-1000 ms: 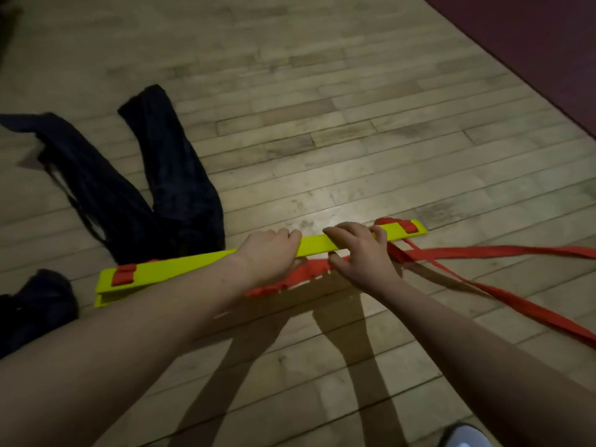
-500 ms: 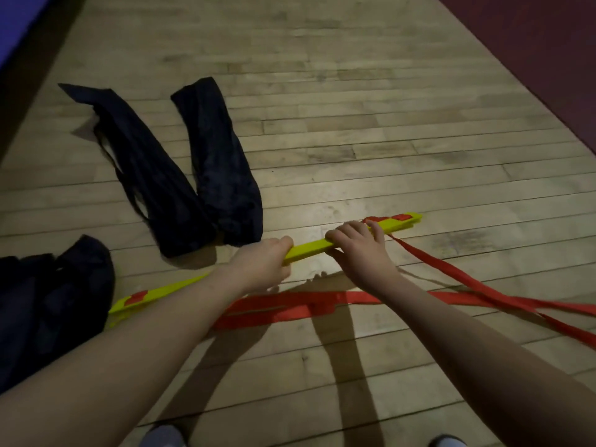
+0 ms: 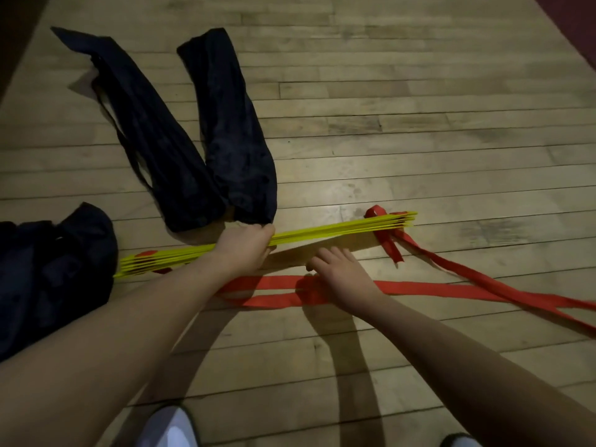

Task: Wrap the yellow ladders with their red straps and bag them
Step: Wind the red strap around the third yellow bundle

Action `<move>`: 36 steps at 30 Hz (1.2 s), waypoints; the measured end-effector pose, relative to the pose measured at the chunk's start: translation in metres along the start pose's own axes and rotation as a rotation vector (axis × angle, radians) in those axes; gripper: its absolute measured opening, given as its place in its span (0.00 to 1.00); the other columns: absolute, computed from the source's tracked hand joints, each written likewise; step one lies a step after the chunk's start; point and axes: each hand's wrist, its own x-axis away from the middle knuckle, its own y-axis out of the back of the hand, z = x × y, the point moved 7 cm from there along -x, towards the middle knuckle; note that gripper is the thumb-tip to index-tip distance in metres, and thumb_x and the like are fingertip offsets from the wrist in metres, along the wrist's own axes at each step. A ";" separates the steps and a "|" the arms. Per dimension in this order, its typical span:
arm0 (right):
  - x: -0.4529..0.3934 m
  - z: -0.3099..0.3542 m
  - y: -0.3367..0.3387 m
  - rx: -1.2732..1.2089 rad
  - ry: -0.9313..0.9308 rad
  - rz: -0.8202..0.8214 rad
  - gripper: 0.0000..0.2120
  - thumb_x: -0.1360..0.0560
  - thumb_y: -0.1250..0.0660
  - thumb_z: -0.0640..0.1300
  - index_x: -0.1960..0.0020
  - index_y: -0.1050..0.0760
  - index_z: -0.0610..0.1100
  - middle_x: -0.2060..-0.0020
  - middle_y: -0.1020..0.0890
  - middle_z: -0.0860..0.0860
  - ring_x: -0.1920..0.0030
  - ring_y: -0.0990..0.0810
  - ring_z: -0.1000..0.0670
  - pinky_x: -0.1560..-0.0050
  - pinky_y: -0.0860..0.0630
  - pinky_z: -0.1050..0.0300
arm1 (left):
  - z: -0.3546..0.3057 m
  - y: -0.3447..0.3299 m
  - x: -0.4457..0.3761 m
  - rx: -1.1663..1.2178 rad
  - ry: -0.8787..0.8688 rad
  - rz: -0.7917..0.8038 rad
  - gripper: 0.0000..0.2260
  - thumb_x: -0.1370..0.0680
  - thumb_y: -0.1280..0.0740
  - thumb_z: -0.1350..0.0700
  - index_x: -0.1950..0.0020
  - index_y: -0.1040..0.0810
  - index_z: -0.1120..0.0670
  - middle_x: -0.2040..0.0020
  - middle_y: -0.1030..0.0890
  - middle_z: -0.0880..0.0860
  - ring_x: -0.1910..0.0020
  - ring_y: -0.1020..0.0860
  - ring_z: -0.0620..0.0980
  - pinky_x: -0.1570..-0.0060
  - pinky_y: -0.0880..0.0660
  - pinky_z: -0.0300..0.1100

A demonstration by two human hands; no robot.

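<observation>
A stack of yellow ladder rungs (image 3: 338,229) stands on edge across the wooden floor, its right end raised a little. My left hand (image 3: 245,248) grips the stack near its middle from above. Red straps (image 3: 435,290) trail from the stack's right end and run along the floor toward the right edge. My right hand (image 3: 338,274) is off the rungs and lies low on a bunched part of the red strap in front of the stack, fingers stretched out. Two long dark bags (image 3: 232,130) lie flat just behind the stack.
Another dark bag (image 3: 48,272) is heaped at the left, touching the stack's left end. My shoes (image 3: 171,427) show at the bottom edge. A dark red mat (image 3: 577,24) borders the floor at the top right.
My right hand let go of the yellow rungs and dropped onto the red strap. The left hand kept its hold and turned the stack on edge.
</observation>
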 end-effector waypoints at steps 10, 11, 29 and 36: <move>-0.011 0.020 -0.026 0.088 -0.055 0.213 0.11 0.19 0.43 0.44 0.39 0.30 0.42 0.41 0.25 0.44 0.39 0.28 0.42 0.39 0.38 0.51 | 0.009 0.005 0.009 0.111 0.002 -0.045 0.14 0.18 0.42 0.47 0.37 0.31 0.53 0.42 0.23 0.55 0.44 0.24 0.57 0.56 0.30 0.48; -0.010 0.019 -0.024 0.062 -0.059 0.202 0.10 0.20 0.43 0.43 0.40 0.30 0.42 0.43 0.24 0.44 0.41 0.27 0.42 0.41 0.37 0.51 | 0.011 0.007 0.010 0.128 0.005 -0.050 0.14 0.18 0.42 0.47 0.37 0.31 0.53 0.42 0.23 0.55 0.44 0.24 0.57 0.56 0.30 0.47; 0.002 -0.016 0.027 -0.114 -0.184 -0.034 0.09 0.20 0.38 0.46 0.51 0.26 0.39 0.55 0.22 0.44 0.58 0.22 0.41 0.65 0.31 0.51 | 0.019 0.009 0.037 0.300 0.021 -0.045 0.19 0.19 0.43 0.43 0.30 0.33 0.50 0.44 0.22 0.57 0.46 0.23 0.57 0.55 0.29 0.47; -0.008 -0.007 0.047 -0.037 -0.044 -0.088 0.12 0.21 0.39 0.50 0.48 0.27 0.41 0.56 0.24 0.47 0.61 0.24 0.44 0.67 0.35 0.56 | 0.020 0.008 0.040 0.157 0.037 -0.064 0.17 0.18 0.45 0.43 0.34 0.33 0.51 0.46 0.20 0.57 0.48 0.23 0.58 0.58 0.30 0.47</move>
